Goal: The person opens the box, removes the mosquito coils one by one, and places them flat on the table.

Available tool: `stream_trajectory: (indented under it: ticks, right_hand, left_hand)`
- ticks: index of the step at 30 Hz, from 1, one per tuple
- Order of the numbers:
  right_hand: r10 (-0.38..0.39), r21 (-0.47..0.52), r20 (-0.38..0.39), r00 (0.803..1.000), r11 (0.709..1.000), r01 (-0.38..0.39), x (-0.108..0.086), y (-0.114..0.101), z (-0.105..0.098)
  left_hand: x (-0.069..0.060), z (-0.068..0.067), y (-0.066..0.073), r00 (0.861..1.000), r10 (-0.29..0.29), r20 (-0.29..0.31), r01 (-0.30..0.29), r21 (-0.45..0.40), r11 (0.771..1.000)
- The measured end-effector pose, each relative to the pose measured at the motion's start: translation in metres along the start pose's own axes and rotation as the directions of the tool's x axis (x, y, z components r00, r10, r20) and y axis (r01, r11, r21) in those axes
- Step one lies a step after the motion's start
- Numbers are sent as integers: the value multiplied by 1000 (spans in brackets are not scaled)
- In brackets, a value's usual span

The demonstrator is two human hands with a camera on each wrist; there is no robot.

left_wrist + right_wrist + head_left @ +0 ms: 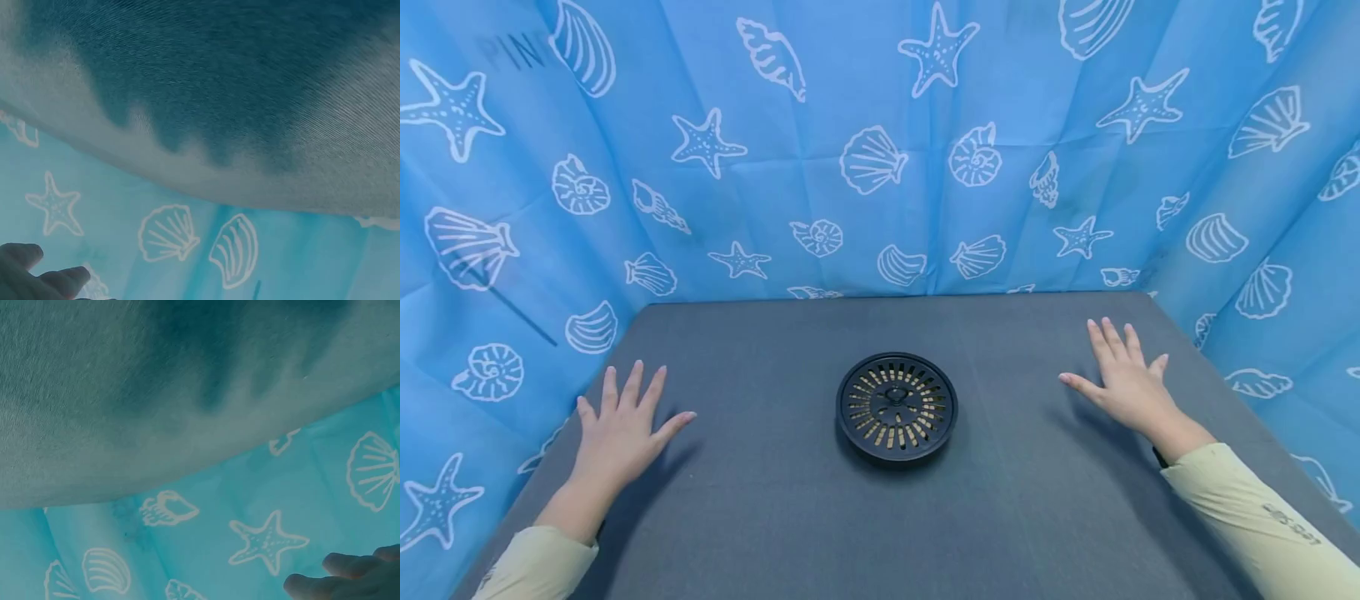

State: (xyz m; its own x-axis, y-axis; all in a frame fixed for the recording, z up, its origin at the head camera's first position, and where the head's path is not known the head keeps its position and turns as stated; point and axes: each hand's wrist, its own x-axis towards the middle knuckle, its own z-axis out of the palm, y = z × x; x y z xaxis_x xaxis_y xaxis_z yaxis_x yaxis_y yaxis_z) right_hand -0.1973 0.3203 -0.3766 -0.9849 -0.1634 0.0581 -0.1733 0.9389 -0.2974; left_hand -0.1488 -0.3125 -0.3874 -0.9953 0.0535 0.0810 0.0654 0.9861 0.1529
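Observation:
On the middle of the dark grey table stands a round black mosquito coil holder [897, 408] with a slotted lid and a small ring on top. Something pale shows through the slots. To its left, my left hand [616, 439] is spread with straight fingers, palm down, holding nothing. My right hand [1129, 390] is likewise spread on the right side, apart from the holder. Both hands cast shadows on the table. Only some fingertips [65, 279] show at the lower left of the left wrist view, and others [347, 565] at the lower right of the right wrist view.
The grey table [760, 517] has its far edge against a blue curtain [865, 225] printed with white shells and starfish. The curtain also runs along the left and right sides of the table.

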Motion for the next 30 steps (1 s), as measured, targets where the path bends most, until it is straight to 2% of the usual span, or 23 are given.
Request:
stream_trajectory:
  ticks: [7,12,16,19,24,30]
  right_hand:
    - [-18,117,3,1000,993,17,-6,-13,1]
    - [-53,244,-8,999,968,54,-11,-27,4]
    - [-85,291,-14,996,953,85,-14,-37,9]
    - [-85,328,2,996,941,80,-17,-43,12]
    - [-60,415,64,996,910,28,-22,-53,17]
    - [-73,443,97,993,896,22,-28,-68,23]
  left_hand:
    - [-6,-4,4,999,39,-4,-39,2,999]
    - [-12,-8,10,997,74,4,-74,-32,997]
    - [-16,-9,17,995,94,31,-92,-82,992]
    - [-18,-9,22,994,100,44,-94,-119,988]
    - [-21,-5,33,993,106,58,-94,-190,977]
    - [-23,0,54,993,106,56,-90,-234,968]
